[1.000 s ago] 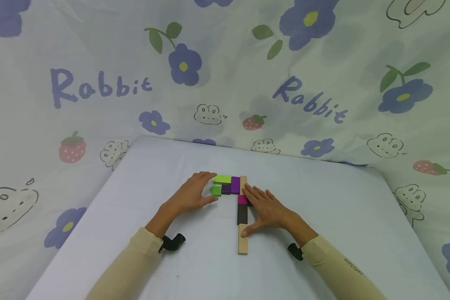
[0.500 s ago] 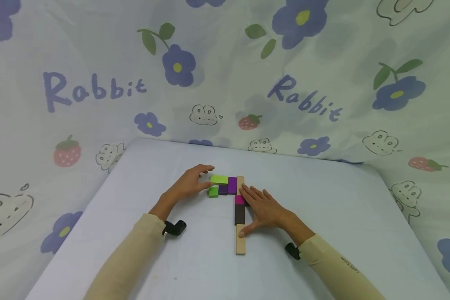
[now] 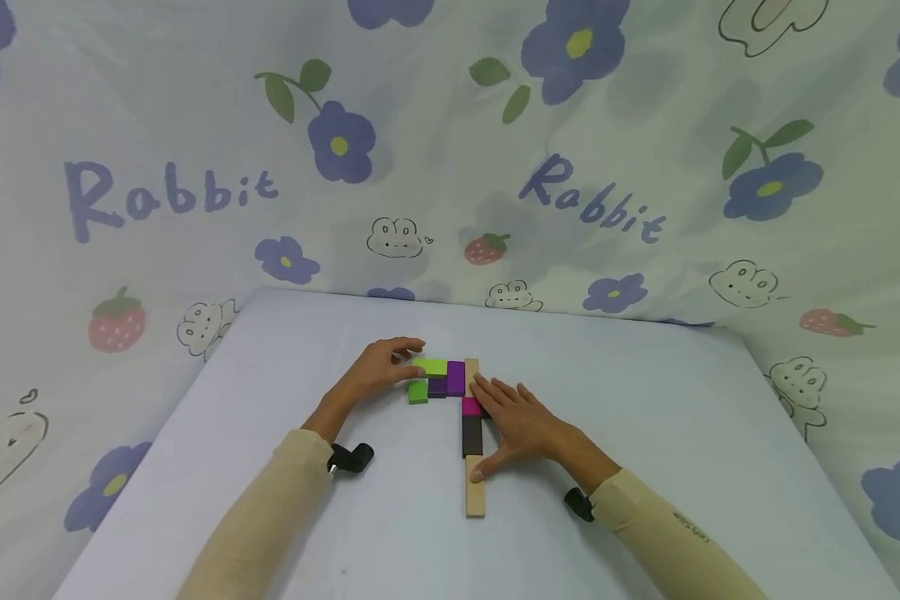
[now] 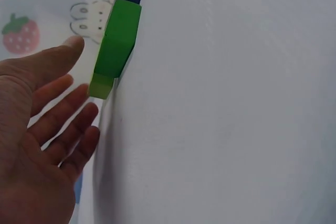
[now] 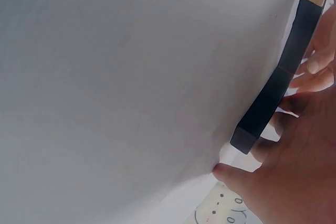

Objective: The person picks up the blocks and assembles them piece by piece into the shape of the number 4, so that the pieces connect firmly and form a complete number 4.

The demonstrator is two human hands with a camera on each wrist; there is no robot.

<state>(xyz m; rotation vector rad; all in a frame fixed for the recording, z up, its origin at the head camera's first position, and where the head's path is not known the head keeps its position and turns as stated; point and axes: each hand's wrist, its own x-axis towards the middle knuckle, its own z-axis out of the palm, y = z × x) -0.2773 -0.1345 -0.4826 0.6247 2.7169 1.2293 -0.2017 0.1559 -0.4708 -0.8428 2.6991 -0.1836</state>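
From my distant post I see the left hand (image 3: 378,367) with its fingers loosely bent and spread, holding nothing. Its thumb is at the left end of the lime block (image 3: 431,367); whether they touch, I cannot tell. Just nearer than this thumb lies the small green block (image 3: 417,392), and in the left wrist view I see a gap between the two. To the right of it come the dark purple block (image 3: 437,387) and then the purple block (image 3: 456,378).

The right hand (image 3: 521,425) is spread wide, with fingers extended and not curled around anything. Its fingertips lie by the upper wooden block (image 3: 472,367), and its thumb lies over the far part of the lower wooden block (image 3: 476,498). Between thumb and fingertips I find the magenta block (image 3: 471,407) and the black block (image 3: 472,436), in line. One more dark piece (image 3: 485,412) is partly hidden under the fingers. Beneath both hands is the white table (image 3: 607,367).
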